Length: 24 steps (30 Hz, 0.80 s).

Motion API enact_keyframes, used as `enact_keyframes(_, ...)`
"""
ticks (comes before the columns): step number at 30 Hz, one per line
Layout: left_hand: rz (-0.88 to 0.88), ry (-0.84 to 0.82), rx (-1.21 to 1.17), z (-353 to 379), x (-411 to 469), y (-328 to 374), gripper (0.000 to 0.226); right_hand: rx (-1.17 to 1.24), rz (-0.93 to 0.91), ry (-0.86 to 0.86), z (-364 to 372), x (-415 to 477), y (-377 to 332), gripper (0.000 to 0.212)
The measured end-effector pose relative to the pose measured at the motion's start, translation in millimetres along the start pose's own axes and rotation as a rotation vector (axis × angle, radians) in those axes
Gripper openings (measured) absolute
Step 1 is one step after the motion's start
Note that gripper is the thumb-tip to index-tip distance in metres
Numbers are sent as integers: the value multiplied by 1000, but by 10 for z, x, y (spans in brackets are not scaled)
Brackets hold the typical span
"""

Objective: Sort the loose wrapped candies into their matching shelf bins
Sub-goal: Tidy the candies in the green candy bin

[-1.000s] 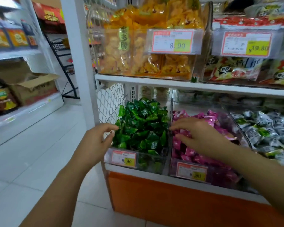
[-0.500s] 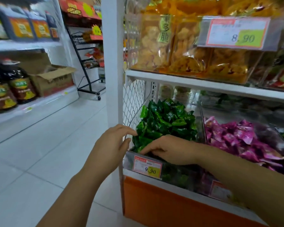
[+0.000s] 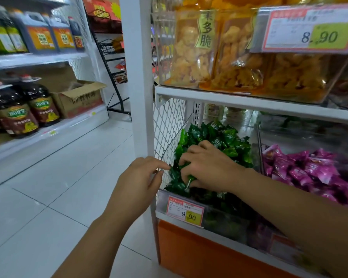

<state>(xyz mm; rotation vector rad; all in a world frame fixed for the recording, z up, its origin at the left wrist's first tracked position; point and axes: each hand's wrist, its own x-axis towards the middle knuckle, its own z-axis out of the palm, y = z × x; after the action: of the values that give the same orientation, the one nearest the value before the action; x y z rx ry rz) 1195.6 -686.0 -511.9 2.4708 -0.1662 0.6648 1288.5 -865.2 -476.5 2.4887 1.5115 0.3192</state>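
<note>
Green-bin step: my right hand (image 3: 207, 167) clutches green candies (image 3: 223, 135) in their bin (image 3: 215, 214); my left hand (image 3: 141, 183) hovers slack, empty. Next, I reckon, let go gently.

A shop: price tags (image 3: 184, 211) on stocked shelves (image 3: 257, 102).

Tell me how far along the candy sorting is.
Done: visible green candies and pink candies lie unmixed, side by side. In hand: right hand grips green candies in their bin; left hand is at its corner. Left: no strays visible; anything farther right is out of view.
</note>
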Motion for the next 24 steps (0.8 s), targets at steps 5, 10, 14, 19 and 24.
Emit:
enact_keyframes(5, 17, 4, 33, 7, 11, -2, 23, 39, 142, 55, -100, -147, 275, 17)
enact_keyframes(10, 25, 11, 42, 9, 20, 2, 22, 89, 243, 46, -34, -201, 413, 24)
enact_keyframes(14, 23, 5, 29, 14, 13, -11, 23, 125, 328, 20, -26, -126, 436, 24)
enact_keyframes(19, 14, -8, -9, 0, -4, -5, 23, 153, 289, -61, -105, -161, 369, 29)
enact_keyframes(24, 12, -10, -25, 8, 11, -25, 23, 593, 282, 35, -234, -275, 7, 23)
